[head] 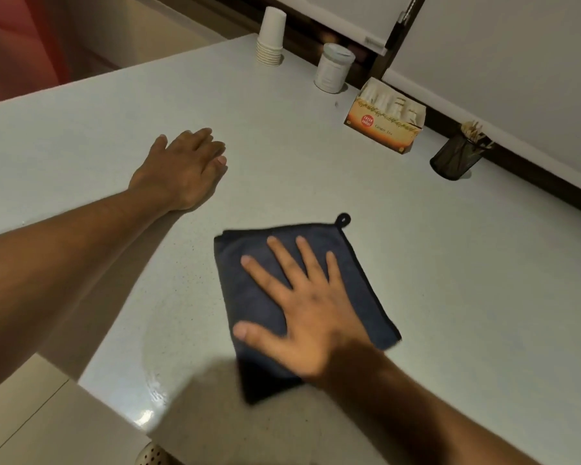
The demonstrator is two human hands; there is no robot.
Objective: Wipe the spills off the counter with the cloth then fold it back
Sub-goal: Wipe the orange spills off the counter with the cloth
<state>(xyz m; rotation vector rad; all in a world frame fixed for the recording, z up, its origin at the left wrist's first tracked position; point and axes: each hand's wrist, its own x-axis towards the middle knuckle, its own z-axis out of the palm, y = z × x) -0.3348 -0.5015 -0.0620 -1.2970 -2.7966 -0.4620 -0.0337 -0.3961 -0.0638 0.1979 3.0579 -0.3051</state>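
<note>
A dark blue folded cloth [359, 286] with a small hanging loop at its far corner lies flat on the pale speckled counter [282, 135]. My right hand [302, 313] presses flat on top of the cloth, fingers spread apart, covering its near half. My left hand [185, 166] rests palm down on the bare counter to the left and farther away, fingers loosely together, holding nothing. A faint wet sheen [151, 391] shows on the counter near its front-left corner, left of the cloth.
Along the back wall stand a stack of paper cups [271, 38], a white lidded jar [333, 68], an open ginger tea box [384, 117] and a black mesh holder [457, 157] with wooden sticks. The counter edge drops to the floor at the lower left.
</note>
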